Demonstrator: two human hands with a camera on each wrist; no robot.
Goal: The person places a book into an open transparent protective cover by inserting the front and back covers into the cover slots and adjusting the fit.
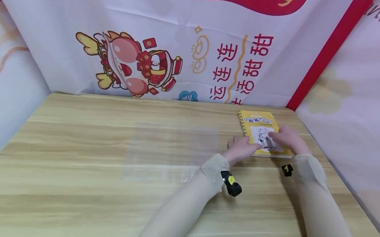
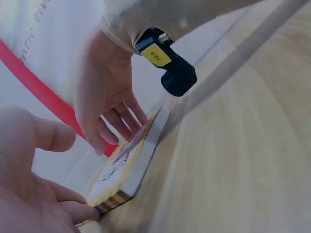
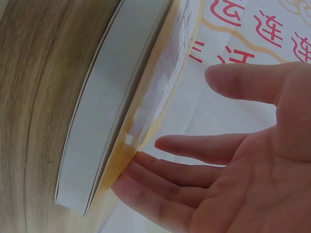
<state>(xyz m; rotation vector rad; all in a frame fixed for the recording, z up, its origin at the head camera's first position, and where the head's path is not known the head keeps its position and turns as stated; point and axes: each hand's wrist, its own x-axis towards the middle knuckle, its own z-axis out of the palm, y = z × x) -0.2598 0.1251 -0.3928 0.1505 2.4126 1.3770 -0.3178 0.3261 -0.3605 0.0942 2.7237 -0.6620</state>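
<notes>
While the book [image 1: 260,133] shows its title [image 1: 257,121] only in head view, left hand [image 1: 240,149], right hand [image 1: 290,139] touch it, thumbs spread.

The paperback [image 1: 260,133] was yellow and white, with dark stripes along its spine [image 2: 115,200]. The tabletop [image 1: 68,168] showed pale brown wood grain; the sleeves [image 1: 181,205] were beige.

A book [image 1: 261,130] lies right of, seemingly, film [image 1: 173,151]

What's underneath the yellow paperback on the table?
The yellow paperback lies on the wood-grain tabletop, visible around its edges. The area directly beneath is covered, so whether anything thin lies hidden there can't be seen.
</notes>
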